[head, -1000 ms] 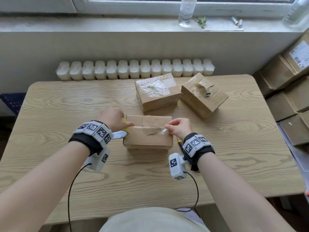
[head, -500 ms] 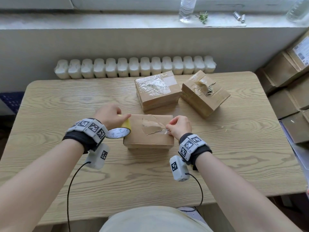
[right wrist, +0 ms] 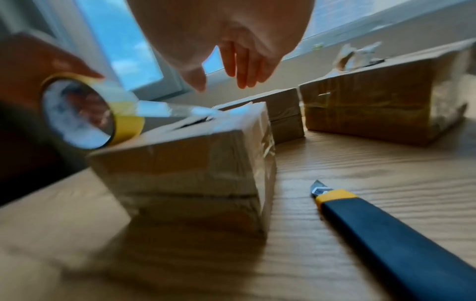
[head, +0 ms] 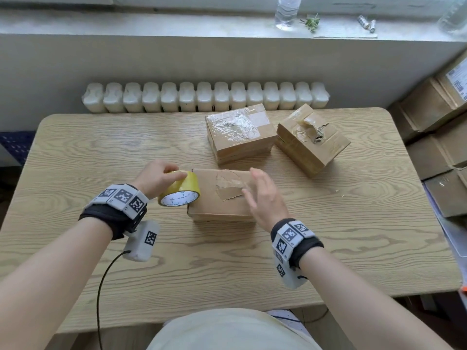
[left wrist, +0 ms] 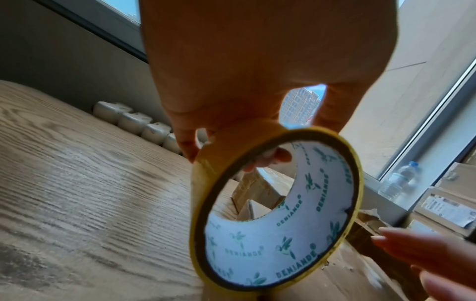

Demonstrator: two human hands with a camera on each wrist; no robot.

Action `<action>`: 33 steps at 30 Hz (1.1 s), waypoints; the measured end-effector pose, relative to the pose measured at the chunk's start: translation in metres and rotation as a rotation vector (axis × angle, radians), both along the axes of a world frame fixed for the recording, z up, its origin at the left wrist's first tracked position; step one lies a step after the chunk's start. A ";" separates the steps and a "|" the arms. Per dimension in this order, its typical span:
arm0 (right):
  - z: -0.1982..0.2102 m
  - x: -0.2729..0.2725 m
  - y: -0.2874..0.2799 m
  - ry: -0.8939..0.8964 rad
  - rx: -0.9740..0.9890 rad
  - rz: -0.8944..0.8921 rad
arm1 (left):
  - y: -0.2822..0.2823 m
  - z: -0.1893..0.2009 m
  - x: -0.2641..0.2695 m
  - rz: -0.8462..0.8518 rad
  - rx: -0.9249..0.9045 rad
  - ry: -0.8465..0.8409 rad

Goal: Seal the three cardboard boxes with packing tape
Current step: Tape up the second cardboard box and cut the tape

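Three cardboard boxes sit on the wooden table. The nearest box lies between my hands, with a torn patch on its top. My left hand grips a yellow tape roll at the box's left edge, one finger inside the core. A clear strip of tape runs from the roll onto the box top in the right wrist view. My right hand hovers over the box's right end with straight fingers, holding nothing. Two taped boxes stand behind.
A blue and yellow utility knife lies on the table right of the near box, blade out. A white radiator runs along the far table edge. More cardboard boxes are stacked to the right. A water bottle stands on the windowsill.
My right hand let go of the tape end and lifted open above the box. My left hand raised the roll up to the box's left edge.
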State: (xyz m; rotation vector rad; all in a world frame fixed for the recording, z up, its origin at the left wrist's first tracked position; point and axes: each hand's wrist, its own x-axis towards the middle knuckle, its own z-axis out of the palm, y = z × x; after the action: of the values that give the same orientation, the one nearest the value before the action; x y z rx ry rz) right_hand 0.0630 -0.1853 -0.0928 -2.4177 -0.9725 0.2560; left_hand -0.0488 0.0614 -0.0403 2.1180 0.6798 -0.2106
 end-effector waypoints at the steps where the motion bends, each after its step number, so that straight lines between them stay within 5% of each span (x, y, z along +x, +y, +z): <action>1: -0.005 -0.006 -0.001 0.004 -0.032 0.098 | 0.000 0.000 -0.001 0.014 -0.034 -0.022; 4: -0.020 -0.018 -0.004 0.011 -0.125 0.238 | -0.002 0.005 0.002 0.039 -0.084 -0.074; 12: -0.037 -0.024 -0.008 -0.058 -0.053 0.229 | -0.014 0.046 0.013 0.016 -0.132 -0.249; 23: -0.042 -0.024 -0.013 -0.096 -0.122 0.276 | -0.010 0.062 0.013 -0.105 0.064 -0.095; 33: -0.037 -0.024 -0.008 -0.099 -0.181 0.292 | 0.004 0.036 0.003 -0.111 0.148 0.073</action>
State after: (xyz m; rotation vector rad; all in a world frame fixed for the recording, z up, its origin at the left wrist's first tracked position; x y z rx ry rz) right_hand 0.0394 -0.1930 -0.1297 -2.4615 -1.4048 0.3429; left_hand -0.0456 0.0653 -0.0047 2.3014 0.6378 -0.3076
